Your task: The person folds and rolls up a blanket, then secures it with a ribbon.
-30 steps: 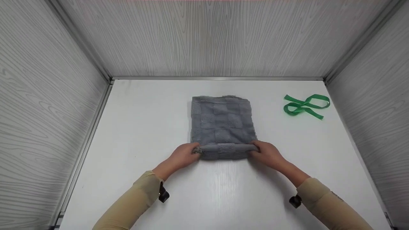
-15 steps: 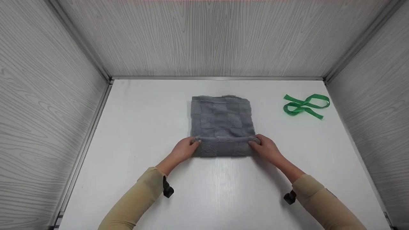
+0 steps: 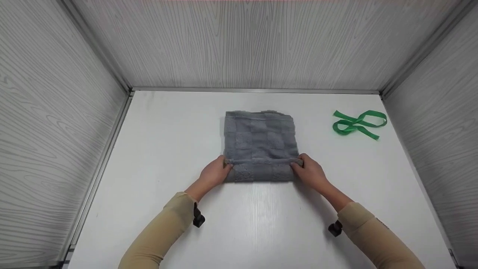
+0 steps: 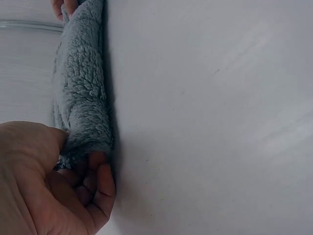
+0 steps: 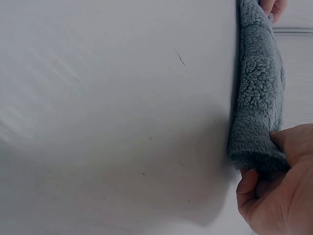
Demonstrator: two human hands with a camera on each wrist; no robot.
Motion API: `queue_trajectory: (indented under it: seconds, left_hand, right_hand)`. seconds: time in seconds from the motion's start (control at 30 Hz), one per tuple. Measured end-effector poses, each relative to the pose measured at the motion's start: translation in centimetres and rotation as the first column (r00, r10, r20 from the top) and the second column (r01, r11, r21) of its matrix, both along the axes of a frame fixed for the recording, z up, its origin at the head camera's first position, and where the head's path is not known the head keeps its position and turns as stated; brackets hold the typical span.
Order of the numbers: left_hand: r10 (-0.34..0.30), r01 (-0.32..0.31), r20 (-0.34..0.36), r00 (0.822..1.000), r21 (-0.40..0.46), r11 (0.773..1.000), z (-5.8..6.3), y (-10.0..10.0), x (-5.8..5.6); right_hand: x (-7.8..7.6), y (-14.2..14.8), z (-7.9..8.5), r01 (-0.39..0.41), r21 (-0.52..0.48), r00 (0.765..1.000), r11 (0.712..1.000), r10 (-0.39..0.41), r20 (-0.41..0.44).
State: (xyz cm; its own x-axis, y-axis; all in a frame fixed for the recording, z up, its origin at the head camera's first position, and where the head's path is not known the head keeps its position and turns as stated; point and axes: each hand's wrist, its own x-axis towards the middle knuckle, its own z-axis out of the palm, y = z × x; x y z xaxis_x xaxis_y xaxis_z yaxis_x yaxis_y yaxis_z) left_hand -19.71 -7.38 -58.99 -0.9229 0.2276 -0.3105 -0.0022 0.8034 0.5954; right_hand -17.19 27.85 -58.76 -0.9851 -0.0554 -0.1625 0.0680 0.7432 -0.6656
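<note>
A grey-blue fleecy towel (image 3: 259, 134) with a checked pattern lies at the middle of the white table. Its near edge is folded over into a thick flap, seen as a plush roll (image 4: 85, 73) in the left wrist view. My left hand (image 3: 214, 172) pinches the left end of that fold between thumb and fingers. At the opposite end, my right hand (image 3: 312, 172) grips the fold the same way, thumb on top. The right wrist view shows curled fingers (image 5: 248, 188) under the end of the fold.
A looped green ribbon (image 3: 359, 124) lies at the right back of the white table (image 3: 179, 123). Grey wood-patterned panels (image 3: 239, 45) stand along the back and both sides.
Both hands have moved away from the body, carrying the near edge of the towel over, so the folded flap is wider and flatter. The ribbon has stayed put.
</note>
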Motion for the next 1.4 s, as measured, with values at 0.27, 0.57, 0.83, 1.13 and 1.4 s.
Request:
queue_trajectory:
  seconds: [0.27, 0.57, 0.83, 1.13, 1.4]
  left_hand:
    - [-0.035, 0.022, -0.127, 0.991, -0.100, 0.995, 0.2, 1.0, 0.4]
    - [-0.640, 0.410, -0.493, 0.589, -0.500, 0.763, 0.9, 1.6, 2.2]
    - [-0.801, 0.561, -0.255, 0.542, -0.599, 0.571, -1.0, 1.2, 3.2]
    - [-0.748, 0.559, -0.201, 0.633, -0.550, 0.621, -1.7, 1.3, 2.4]
    - [-0.732, 0.552, -0.205, 0.650, -0.535, 0.640, -1.2, 1.4, 2.3]
  right_hand:
    - [-1.0, -0.2, -0.1, -0.021, 0.059, 0.999, 0.998, 0.019, 0.033]
    - [-1.6, -0.1, -0.2, -0.033, 0.068, 0.998, 0.997, 0.030, 0.053]
    - [-1.3, -0.3, -0.1, -0.042, 0.087, 0.998, 0.995, 0.039, 0.040]
    - [-0.9, -0.4, -0.2, -0.045, 0.098, 0.999, 0.994, 0.046, -0.008]
    - [-1.0, -0.1, -0.4, -0.025, 0.039, 0.999, 0.999, 0.026, -0.031]
